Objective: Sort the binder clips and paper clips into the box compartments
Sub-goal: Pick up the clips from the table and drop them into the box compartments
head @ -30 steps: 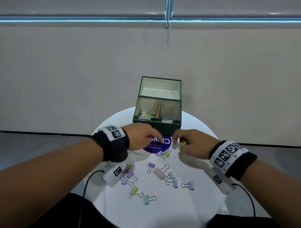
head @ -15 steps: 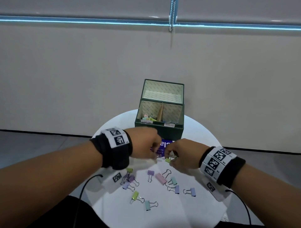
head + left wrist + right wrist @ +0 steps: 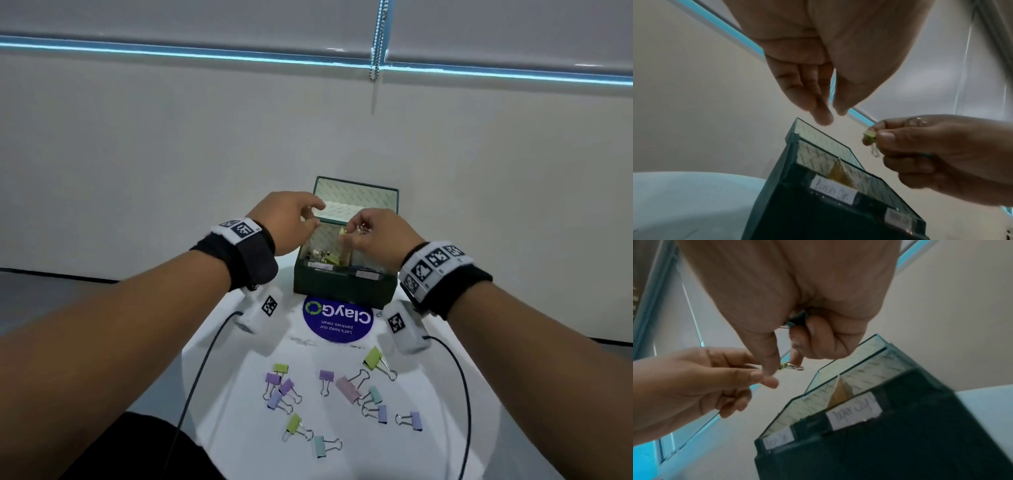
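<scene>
The box [image 3: 344, 286] stood at the far side of the worktop [image 3: 239, 428], a sticker [image 3: 337, 320] just before it. Both hands hung above the box, the left hand [image 3: 287, 222] left of the right hand [image 3: 380, 233]. Binder clips [image 3: 347, 389] lay scattered nearer the person.

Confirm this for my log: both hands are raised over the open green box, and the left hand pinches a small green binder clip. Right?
Not quite. The green binder clip is in the grip of the right hand, not the left. The left wrist view shows it pinched between that hand's thumb and forefinger, while the left hand holds nothing. Both hands are indeed raised over the open green box.
</scene>
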A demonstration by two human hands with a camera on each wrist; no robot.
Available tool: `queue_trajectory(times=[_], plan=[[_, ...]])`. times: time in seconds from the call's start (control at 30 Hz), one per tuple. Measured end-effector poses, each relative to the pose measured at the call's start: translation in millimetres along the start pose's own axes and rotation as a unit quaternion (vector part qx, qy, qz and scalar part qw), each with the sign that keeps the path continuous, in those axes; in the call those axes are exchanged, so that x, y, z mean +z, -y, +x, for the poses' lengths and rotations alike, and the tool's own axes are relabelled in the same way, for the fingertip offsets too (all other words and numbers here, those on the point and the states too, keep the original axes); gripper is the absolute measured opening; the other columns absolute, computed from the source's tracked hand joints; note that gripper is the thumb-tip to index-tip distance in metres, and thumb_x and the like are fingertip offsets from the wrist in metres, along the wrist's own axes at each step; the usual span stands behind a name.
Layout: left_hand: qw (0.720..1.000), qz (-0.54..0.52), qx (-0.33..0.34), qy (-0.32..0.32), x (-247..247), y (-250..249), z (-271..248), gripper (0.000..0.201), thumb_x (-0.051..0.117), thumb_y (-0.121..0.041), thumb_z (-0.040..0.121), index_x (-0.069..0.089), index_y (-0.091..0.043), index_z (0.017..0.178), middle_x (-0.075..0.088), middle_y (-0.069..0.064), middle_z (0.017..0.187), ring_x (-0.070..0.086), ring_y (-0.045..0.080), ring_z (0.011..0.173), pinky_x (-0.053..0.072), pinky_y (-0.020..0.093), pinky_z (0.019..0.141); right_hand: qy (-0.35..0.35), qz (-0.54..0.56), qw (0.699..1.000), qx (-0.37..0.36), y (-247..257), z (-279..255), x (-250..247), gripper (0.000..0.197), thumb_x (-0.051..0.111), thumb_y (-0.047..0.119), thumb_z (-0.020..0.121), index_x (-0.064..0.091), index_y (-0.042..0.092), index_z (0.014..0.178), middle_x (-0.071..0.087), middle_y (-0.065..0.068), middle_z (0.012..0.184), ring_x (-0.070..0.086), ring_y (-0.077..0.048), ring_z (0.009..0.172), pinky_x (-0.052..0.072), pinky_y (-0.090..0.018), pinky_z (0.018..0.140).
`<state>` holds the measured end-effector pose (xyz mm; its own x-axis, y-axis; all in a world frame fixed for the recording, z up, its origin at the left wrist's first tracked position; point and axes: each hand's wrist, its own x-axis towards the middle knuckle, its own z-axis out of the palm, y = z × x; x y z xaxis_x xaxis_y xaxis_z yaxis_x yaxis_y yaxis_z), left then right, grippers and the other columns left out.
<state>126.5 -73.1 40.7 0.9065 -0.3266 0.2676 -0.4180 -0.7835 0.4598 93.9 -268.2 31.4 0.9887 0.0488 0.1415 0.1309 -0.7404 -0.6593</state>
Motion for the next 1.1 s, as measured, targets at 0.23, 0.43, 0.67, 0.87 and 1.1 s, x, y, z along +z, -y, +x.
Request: queue_trajectory(times=[0.23, 0.43, 0.67, 0.87, 1.1], plan=[[0.974, 0.143, 0.134, 0.113, 9, 10, -52, 0.017, 0.055, -0.032, 0.095, 0.069, -0.032, 0.103, 0.066, -0.013, 0.096, 0.055, 0.009, 0.078, 0.041, 0.024, 0.069, 0.124, 0.041, 0.990, 0.044, 15, 16, -6, 0.060, 0.065, 0.011, 0.085, 0.048, 0.026, 0.141, 0.058, -0.004, 0.128, 0.064, -0.018, 0.096, 0.056, -0.032, 0.080], [0.946, 0.138, 0.248, 0.158, 36, 9, -87, 0.021, 0.054, -0.035, 0.096, 0.069, -0.030, 0.110, 0.067, -0.012, 0.102, 0.060, 0.009, 0.088, 0.047, 0.021, 0.072, 0.012, -0.049, 0.999, -0.008, 9, -3, -24, 0.029, 0.062, 0.013, 0.085, 0.066, 0.021, 0.113, 0.061, 0.006, 0.116, 0.056, -0.014, 0.105, 0.043, -0.023, 0.083], [0.910, 0.148, 0.302, 0.243, 71, -15, -87, 0.042, 0.039, -0.049, 0.101, 0.046, -0.044, 0.142, 0.056, -0.007, 0.121, 0.051, 0.013, 0.110, 0.047, 0.029, 0.090, 0.151, -0.284, 0.947, 0.000, -48, -65, -26, 0.009, 0.061, 0.028, 0.089, 0.066, 0.022, 0.092, 0.064, 0.008, 0.087, 0.057, -0.015, 0.081, 0.044, -0.023, 0.067], [0.909, 0.143, 0.287, 0.268, 79, -23, -88, 0.038, 0.048, -0.058, 0.094, 0.055, -0.050, 0.131, 0.047, -0.013, 0.122, 0.049, 0.008, 0.109, 0.048, 0.027, 0.085, 0.201, -0.331, 0.922, 0.013, -84, -86, 5, 0.013, 0.067, 0.033, 0.086, 0.068, 0.029, 0.099, 0.066, 0.009, 0.099, 0.059, -0.015, 0.091, 0.049, -0.027, 0.081], [0.938, 0.142, 0.200, 0.245, 78, -21, -92, 0.025, 0.067, -0.043, 0.086, 0.060, -0.034, 0.109, 0.062, -0.014, 0.111, 0.058, 0.012, 0.104, 0.053, 0.028, 0.087, 0.195, -0.302, 0.933, -0.019, -80, -83, 28, 0.025, 0.058, 0.016, 0.085, 0.056, 0.036, 0.100, 0.061, 0.010, 0.085, 0.060, -0.018, 0.082, 0.056, -0.033, 0.075]])
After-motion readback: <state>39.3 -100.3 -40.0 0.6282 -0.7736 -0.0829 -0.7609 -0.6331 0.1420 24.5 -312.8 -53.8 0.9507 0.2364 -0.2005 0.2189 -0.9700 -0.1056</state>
